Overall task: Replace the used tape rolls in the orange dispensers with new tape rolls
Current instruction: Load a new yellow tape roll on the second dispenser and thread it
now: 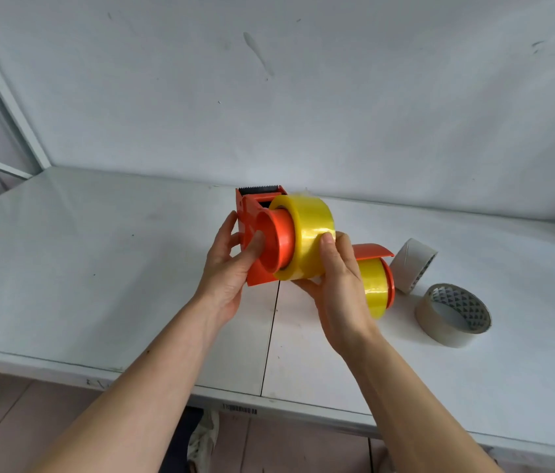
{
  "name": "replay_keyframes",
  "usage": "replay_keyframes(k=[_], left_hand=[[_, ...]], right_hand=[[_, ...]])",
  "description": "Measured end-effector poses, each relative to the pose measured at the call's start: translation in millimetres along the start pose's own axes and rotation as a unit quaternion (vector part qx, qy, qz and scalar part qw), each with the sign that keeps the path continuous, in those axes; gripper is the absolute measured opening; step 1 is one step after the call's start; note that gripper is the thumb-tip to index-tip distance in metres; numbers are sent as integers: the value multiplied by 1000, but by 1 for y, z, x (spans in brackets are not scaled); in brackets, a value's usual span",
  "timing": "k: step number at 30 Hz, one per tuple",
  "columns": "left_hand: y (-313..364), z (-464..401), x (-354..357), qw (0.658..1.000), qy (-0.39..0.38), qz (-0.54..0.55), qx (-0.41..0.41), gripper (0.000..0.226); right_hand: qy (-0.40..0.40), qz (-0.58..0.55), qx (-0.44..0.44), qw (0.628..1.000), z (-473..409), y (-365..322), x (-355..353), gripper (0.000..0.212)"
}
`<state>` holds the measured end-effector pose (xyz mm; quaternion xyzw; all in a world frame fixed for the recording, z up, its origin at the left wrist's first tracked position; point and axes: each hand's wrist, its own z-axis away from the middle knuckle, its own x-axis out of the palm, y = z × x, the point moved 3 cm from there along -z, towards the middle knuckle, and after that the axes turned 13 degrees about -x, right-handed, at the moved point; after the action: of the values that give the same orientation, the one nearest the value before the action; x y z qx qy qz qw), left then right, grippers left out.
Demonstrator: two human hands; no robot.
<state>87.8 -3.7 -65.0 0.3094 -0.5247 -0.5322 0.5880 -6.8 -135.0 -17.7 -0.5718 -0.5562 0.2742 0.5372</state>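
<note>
My left hand (231, 264) grips an orange tape dispenser (255, 213) held above the table, thumb pressed against its round orange hub (274, 240). My right hand (337, 288) holds a full yellow tape roll (310, 237) that sits partway over that hub. Behind my right hand a second orange dispenser (373, 251) lies on the table with a yellow tape roll (373, 285) in it. Two used rolls lie to the right: a cardboard core (409, 261) and a thin beige roll (453, 319).
The white table (98, 268) has a seam running down its middle and its front edge close to me. A white wall rises right behind it. A metal frame post stands at the far left. A shoe shows under the table edge.
</note>
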Motion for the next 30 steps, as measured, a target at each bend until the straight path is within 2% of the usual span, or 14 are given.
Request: replay_keyframes(k=[6,10,18,21,23,26,30], left_hand=[[0,2,1,1000,-3,-29,7,90],[1,5,2,999,0,-41,19,83],[5,10,2,997,2,-63,32,85],[6,13,5,995,-6,-80,51,79],[5,14,8,994,-15,-90,55,78],[2,16,10,995,-18,-82,49,77],[-4,17,16,993,1,-99,69,60]], right_hand=[[-14,83,-38,996,-3,-13,-4,22],[-32,119,-17,992,-5,-16,-7,27],[-91,84,32,992,-10,-15,-16,29],[-91,101,40,990,-10,-15,-18,32],[-82,108,51,989,-9,-12,-17,43],[-55,37,83,994,-6,-9,-14,55],[-49,-77,152,984,1,-4,-2,50]])
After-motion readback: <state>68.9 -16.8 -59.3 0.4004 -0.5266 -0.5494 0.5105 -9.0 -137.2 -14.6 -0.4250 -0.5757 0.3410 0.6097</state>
